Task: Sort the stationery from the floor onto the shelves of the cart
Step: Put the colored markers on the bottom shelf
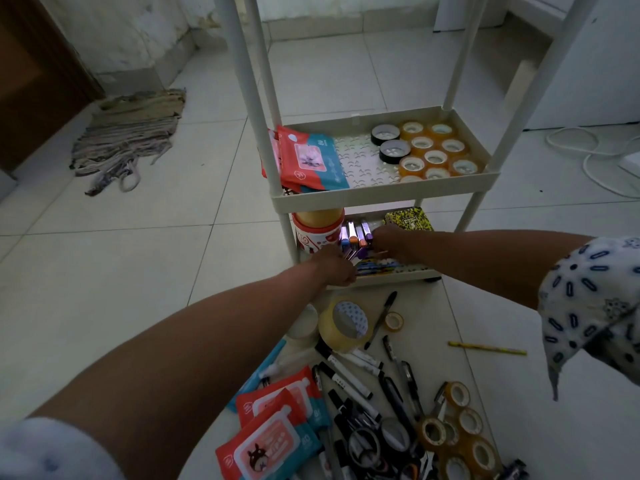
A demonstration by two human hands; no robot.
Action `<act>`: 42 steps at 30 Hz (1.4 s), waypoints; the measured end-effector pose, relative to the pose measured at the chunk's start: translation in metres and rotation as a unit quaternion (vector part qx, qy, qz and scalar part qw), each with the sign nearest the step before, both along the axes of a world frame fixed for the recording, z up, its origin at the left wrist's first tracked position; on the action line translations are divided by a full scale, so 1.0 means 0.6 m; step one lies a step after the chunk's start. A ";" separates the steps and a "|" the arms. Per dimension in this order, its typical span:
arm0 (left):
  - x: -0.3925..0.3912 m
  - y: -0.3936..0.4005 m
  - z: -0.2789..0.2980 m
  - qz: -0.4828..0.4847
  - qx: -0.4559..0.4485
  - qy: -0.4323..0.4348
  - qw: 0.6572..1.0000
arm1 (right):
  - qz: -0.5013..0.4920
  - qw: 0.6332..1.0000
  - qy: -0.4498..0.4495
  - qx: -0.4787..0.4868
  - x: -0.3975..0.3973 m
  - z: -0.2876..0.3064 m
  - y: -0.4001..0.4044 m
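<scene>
Markers: a row of coloured markers (356,237) lies on the cart's lowest shelf (398,271), between a round tub (318,232) on the left and a yellow patterned notebook (410,219) on the right.
Long axis: each marker runs front to back on the shelf, coloured caps near the middle of the row, far ends pointing away from the person; side by side and close to parallel.
Left hand: the left hand (334,268) reaches in at the shelf's front edge with fingers curled round a few thin pens or markers.
Right hand: the right hand (388,240) rests against the row's right side; whether it pinches one I cannot tell.
Risk: round barrels would likely roll out of line if either hand nudges them, or slip off the low front lip.
Cause: two hands crowd a tight gap under the middle shelf (381,197).
Floor pile: pens (349,379), tape rolls (346,323) and wipe packs (273,445) wait on the tiles, just beside the cart.
</scene>
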State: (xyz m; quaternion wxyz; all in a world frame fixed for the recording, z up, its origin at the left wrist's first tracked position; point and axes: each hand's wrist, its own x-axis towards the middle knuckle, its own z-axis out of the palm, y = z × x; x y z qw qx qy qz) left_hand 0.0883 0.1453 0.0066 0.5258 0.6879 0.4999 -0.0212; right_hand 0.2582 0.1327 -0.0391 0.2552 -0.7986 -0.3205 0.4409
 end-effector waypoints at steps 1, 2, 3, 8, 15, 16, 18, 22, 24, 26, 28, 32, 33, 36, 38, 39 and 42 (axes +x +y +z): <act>0.000 0.001 -0.004 -0.002 0.009 0.005 1.000 | -0.013 1.000 -0.029 0.000 0.004 -0.011 0.005; 0.000 0.003 -0.008 -0.006 0.020 0.009 1.000 | 0.012 0.998 -0.054 0.000 0.008 -0.020 0.009; 0.000 0.004 -0.010 -0.006 0.027 0.010 1.000 | 0.008 0.998 -0.062 0.001 0.005 -0.009 0.002; 0.004 0.012 -0.013 -0.020 0.073 0.003 0.997 | -0.055 0.996 0.002 0.064 0.026 -0.008 -0.003; 0.005 0.010 0.000 -0.018 0.185 -0.005 0.983 | 0.009 0.980 0.176 0.088 0.024 0.032 -0.033; 0.005 0.010 0.003 -0.016 0.185 -0.003 0.983 | 0.029 0.974 0.210 0.079 0.025 0.039 -0.037; 0.006 0.008 0.011 -0.010 0.171 -0.006 0.985 | 0.054 0.964 0.248 0.072 0.028 0.043 -0.041; 0.011 0.005 0.013 0.012 0.171 -0.001 0.985 | 0.086 0.960 0.263 0.049 0.033 0.044 -0.049; 0.016 0.005 0.015 0.019 0.154 -0.006 0.988 | 0.092 0.956 0.279 0.021 0.042 0.041 -0.057; 0.020 0.001 0.020 0.032 0.094 -0.033 0.994 | 0.109 0.952 0.285 -0.002 0.051 0.041 -0.064; 0.020 -0.006 0.022 0.032 0.074 -0.042 0.996 | 0.124 0.949 0.289 -0.025 0.059 0.049 -0.068; 0.021 -0.013 0.023 0.033 0.092 -0.021 0.995 | 0.093 0.943 0.316 -0.056 0.061 0.063 -0.069; 0.023 -0.010 0.022 0.039 0.077 -0.029 0.996 | 0.064 0.942 0.325 -0.060 0.057 0.063 -0.067; 0.026 0.001 0.019 0.048 0.067 -0.030 0.996 | -0.020 0.951 0.304 -0.046 0.044 0.058 -0.060; 0.027 0.006 0.011 0.039 0.081 -0.018 0.996 | -0.073 0.954 0.290 -0.024 0.039 0.052 -0.055; 0.026 0.007 0.009 0.024 0.091 -0.014 0.995 | -0.097 0.954 0.285 -0.012 0.038 0.049 -0.052; 0.025 0.010 -0.006 -0.022 0.130 0.007 0.991 | -0.144 0.958 0.245 0.035 0.039 0.038 -0.047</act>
